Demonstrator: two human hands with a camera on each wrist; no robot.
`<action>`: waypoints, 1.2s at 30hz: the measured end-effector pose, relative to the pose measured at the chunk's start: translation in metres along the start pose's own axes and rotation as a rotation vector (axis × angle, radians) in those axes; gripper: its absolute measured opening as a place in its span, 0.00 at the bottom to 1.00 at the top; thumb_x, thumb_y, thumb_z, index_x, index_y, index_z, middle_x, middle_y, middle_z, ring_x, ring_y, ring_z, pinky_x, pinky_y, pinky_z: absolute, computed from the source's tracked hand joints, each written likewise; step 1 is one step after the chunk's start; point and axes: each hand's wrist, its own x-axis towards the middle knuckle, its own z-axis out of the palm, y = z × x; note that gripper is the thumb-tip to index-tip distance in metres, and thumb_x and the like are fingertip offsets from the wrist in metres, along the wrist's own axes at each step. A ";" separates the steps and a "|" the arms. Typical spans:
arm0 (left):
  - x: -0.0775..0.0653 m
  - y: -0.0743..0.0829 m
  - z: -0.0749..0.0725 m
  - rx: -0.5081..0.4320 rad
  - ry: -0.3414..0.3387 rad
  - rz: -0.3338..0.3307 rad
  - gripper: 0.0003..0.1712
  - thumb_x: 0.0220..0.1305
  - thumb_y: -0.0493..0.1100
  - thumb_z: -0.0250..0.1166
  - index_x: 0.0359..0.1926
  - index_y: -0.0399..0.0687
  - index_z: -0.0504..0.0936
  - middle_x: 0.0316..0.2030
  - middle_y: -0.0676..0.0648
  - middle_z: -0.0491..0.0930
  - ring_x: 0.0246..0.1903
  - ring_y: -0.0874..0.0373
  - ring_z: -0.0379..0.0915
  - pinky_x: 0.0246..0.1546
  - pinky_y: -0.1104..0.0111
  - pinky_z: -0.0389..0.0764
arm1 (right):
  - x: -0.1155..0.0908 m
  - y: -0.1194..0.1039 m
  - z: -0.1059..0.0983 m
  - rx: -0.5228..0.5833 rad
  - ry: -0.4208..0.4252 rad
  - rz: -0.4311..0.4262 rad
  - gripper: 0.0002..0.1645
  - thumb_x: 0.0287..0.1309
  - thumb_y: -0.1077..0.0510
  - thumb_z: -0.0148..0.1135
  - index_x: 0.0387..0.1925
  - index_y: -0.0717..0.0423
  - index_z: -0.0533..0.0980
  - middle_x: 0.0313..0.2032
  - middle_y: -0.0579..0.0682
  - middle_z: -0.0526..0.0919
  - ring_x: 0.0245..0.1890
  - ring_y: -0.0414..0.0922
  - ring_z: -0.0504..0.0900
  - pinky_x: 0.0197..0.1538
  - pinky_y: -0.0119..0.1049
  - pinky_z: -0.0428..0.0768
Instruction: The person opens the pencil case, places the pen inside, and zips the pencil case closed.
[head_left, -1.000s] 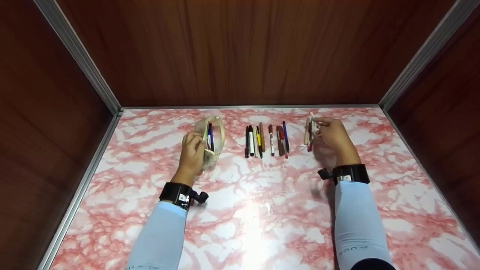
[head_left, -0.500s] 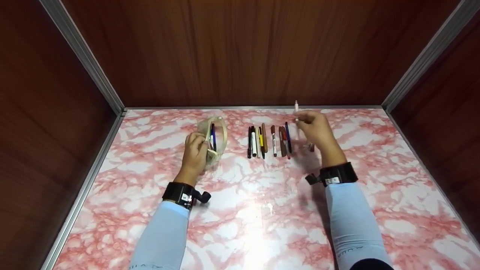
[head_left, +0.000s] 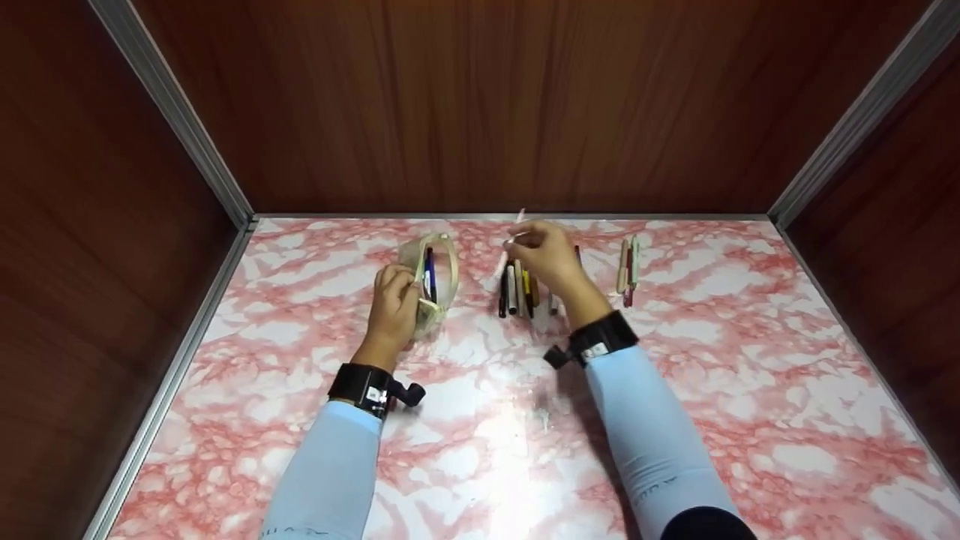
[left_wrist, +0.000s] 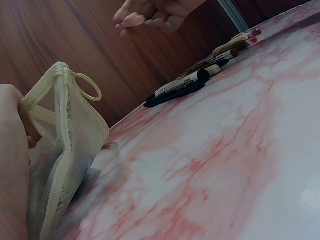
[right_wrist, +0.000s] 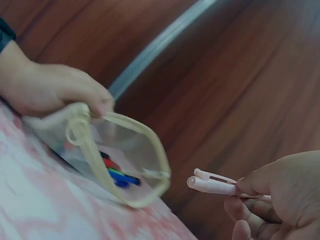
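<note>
1. Above a row of pens [head_left: 512, 289] on a marbled table [head_left: 480, 465], a pale pink pen [right_wrist: 212, 186] is pinched between the thumb and fingers of a right hand [head_left: 553, 256], its clip end jutting past the fingertips.

2. Just left of the row, a mesh pouch [right_wrist: 162, 165] with a cream edge stands with its mouth gaping. A left hand [head_left: 395, 296] grips its side, fingers bent over the rim; the thumb is partly hidden.

3. Inside the pouch lies a blue pen [right_wrist: 124, 178], with touches of red and green beside it.

4. Well apart, on the right, a pale green pen [head_left: 635, 261] lies in a small group near a tan one. A wooden wall [head_left: 450, 105] rises behind.

5. Trouble could come from the pouch's limp sides: a slackened left grip would probably let the mouth sag, where the pink pen's clip could snag. That fingertip pinch might also let the pen swivel, and a low-swung right hand could roll the row apart.
</note>
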 end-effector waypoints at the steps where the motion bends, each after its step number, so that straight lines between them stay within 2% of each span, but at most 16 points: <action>1: 0.000 0.000 0.001 -0.003 -0.002 0.002 0.10 0.74 0.35 0.59 0.36 0.32 0.80 0.55 0.32 0.81 0.65 0.36 0.71 0.73 0.46 0.72 | 0.002 0.000 0.007 0.014 -0.001 -0.007 0.18 0.72 0.63 0.73 0.60 0.63 0.86 0.54 0.67 0.93 0.41 0.42 0.91 0.47 0.32 0.89; 3: 0.000 0.001 0.002 -0.010 -0.002 0.002 0.09 0.74 0.34 0.59 0.36 0.32 0.80 0.55 0.32 0.80 0.65 0.36 0.71 0.73 0.46 0.72 | 0.005 -0.001 0.020 0.040 -0.015 -0.014 0.17 0.71 0.65 0.72 0.58 0.65 0.85 0.52 0.68 0.93 0.38 0.40 0.90 0.46 0.34 0.89; 7: 0.000 0.003 0.004 -0.037 0.009 0.009 0.09 0.74 0.34 0.58 0.35 0.32 0.79 0.53 0.32 0.80 0.64 0.36 0.72 0.73 0.46 0.72 | 0.010 -0.001 0.043 0.046 -0.064 -0.018 0.15 0.70 0.68 0.70 0.57 0.65 0.85 0.47 0.65 0.94 0.40 0.52 0.93 0.49 0.44 0.93; 10: 0.001 0.004 0.005 -0.052 0.021 0.016 0.09 0.74 0.33 0.58 0.35 0.32 0.79 0.52 0.32 0.80 0.63 0.36 0.72 0.73 0.46 0.72 | 0.012 -0.001 0.057 0.018 -0.108 -0.020 0.17 0.69 0.69 0.70 0.58 0.68 0.85 0.45 0.63 0.94 0.44 0.61 0.93 0.47 0.41 0.93; 13: 0.002 0.003 0.005 -0.059 0.034 0.020 0.09 0.73 0.33 0.58 0.35 0.31 0.78 0.50 0.32 0.79 0.61 0.35 0.72 0.70 0.47 0.72 | 0.013 -0.002 0.070 -0.031 -0.138 -0.028 0.19 0.68 0.70 0.69 0.59 0.69 0.85 0.46 0.63 0.94 0.43 0.56 0.92 0.44 0.35 0.90; 17: 0.003 0.002 0.004 -0.057 0.034 0.011 0.09 0.74 0.33 0.57 0.36 0.31 0.78 0.50 0.32 0.79 0.59 0.36 0.72 0.68 0.48 0.73 | 0.011 -0.004 0.083 -0.065 -0.168 -0.013 0.22 0.68 0.69 0.70 0.62 0.64 0.84 0.49 0.62 0.93 0.40 0.48 0.89 0.44 0.39 0.92; 20: 0.003 0.001 0.003 -0.056 0.031 0.009 0.09 0.74 0.34 0.57 0.36 0.31 0.78 0.50 0.32 0.78 0.59 0.36 0.72 0.68 0.48 0.73 | 0.010 -0.006 0.092 -0.077 -0.182 -0.016 0.24 0.69 0.68 0.71 0.65 0.64 0.84 0.51 0.62 0.92 0.43 0.50 0.90 0.48 0.42 0.93; 23: 0.003 0.002 0.003 -0.057 0.039 0.018 0.10 0.75 0.34 0.57 0.36 0.31 0.78 0.50 0.32 0.77 0.59 0.35 0.72 0.68 0.48 0.73 | 0.009 -0.007 0.099 -0.099 -0.217 -0.042 0.24 0.69 0.68 0.71 0.65 0.65 0.84 0.53 0.63 0.93 0.48 0.51 0.91 0.49 0.36 0.90; 27: 0.002 0.002 0.003 -0.066 0.045 0.021 0.10 0.75 0.34 0.57 0.35 0.32 0.78 0.49 0.32 0.77 0.58 0.37 0.72 0.66 0.50 0.73 | 0.007 -0.008 0.104 -0.112 -0.310 -0.054 0.26 0.71 0.68 0.68 0.69 0.64 0.84 0.53 0.66 0.94 0.49 0.52 0.94 0.44 0.30 0.88; 29: 0.001 0.001 0.002 -0.071 0.045 0.013 0.10 0.76 0.34 0.58 0.35 0.32 0.78 0.49 0.33 0.77 0.58 0.38 0.72 0.66 0.52 0.73 | 0.005 -0.008 0.104 -0.102 -0.348 -0.052 0.28 0.72 0.69 0.67 0.71 0.63 0.83 0.54 0.67 0.94 0.51 0.54 0.96 0.44 0.31 0.90; 31: 0.000 0.000 0.002 -0.069 0.050 0.009 0.09 0.75 0.33 0.57 0.35 0.32 0.78 0.49 0.33 0.77 0.57 0.38 0.72 0.65 0.53 0.73 | 0.004 -0.008 0.101 -0.098 -0.364 -0.052 0.29 0.73 0.69 0.66 0.73 0.61 0.81 0.57 0.66 0.93 0.55 0.56 0.95 0.48 0.35 0.92; 33: -0.001 -0.001 0.002 -0.064 0.058 0.009 0.09 0.75 0.33 0.57 0.35 0.32 0.78 0.49 0.33 0.78 0.57 0.38 0.72 0.65 0.53 0.73 | 0.001 -0.009 0.095 -0.088 -0.371 -0.042 0.30 0.75 0.68 0.66 0.75 0.57 0.81 0.60 0.64 0.92 0.60 0.58 0.94 0.54 0.44 0.94; 36: 0.000 -0.003 0.001 -0.057 0.063 0.016 0.09 0.74 0.32 0.57 0.35 0.32 0.78 0.49 0.33 0.78 0.57 0.38 0.72 0.66 0.52 0.74 | -0.001 -0.008 0.078 -0.089 -0.355 -0.019 0.28 0.76 0.66 0.68 0.73 0.54 0.82 0.61 0.62 0.92 0.62 0.60 0.92 0.60 0.54 0.92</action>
